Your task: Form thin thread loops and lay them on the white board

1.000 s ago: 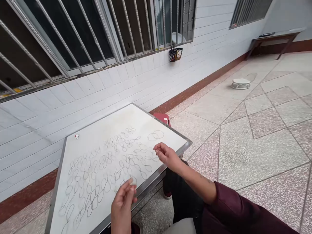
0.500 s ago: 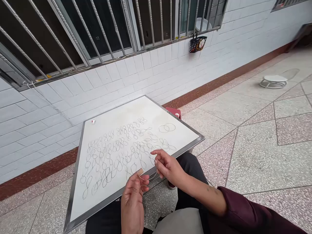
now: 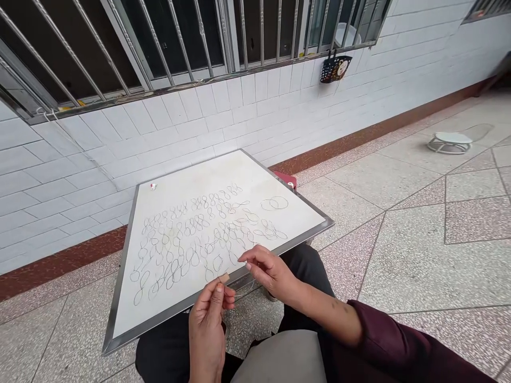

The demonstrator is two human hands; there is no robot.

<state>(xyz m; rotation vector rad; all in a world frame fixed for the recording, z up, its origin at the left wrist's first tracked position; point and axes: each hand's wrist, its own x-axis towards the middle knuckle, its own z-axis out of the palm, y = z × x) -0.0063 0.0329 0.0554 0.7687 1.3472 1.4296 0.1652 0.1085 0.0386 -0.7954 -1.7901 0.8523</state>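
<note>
My left hand (image 3: 209,316), in front of the table's near edge, pinches a small flat tan piece (image 3: 224,278) and a thin wire between thumb and fingers. From there the thin wire (image 3: 241,294) curves over to my right hand (image 3: 273,274), whose thumb and fingertips are drawn together around its other end; the exact grip is too small to make out. Many thin wire loops, mostly twisted into figure eights, lie in rough rows on the white tabletop (image 3: 207,173). Two overlapping round loops (image 3: 274,203) lie apart at the right.
A metal rim (image 3: 315,229) edges the table, which stands by a white tiled wall (image 3: 223,122) below barred windows. A small red-and-white object (image 3: 154,186) sits at the far left corner. A red stool (image 3: 288,180) is behind the table; a low white seat (image 3: 450,141) stands right.
Both hands have shifted slightly left, and the right has come closer to the left. The wire between them hangs lower and flatter. The head view has tilted a little.
</note>
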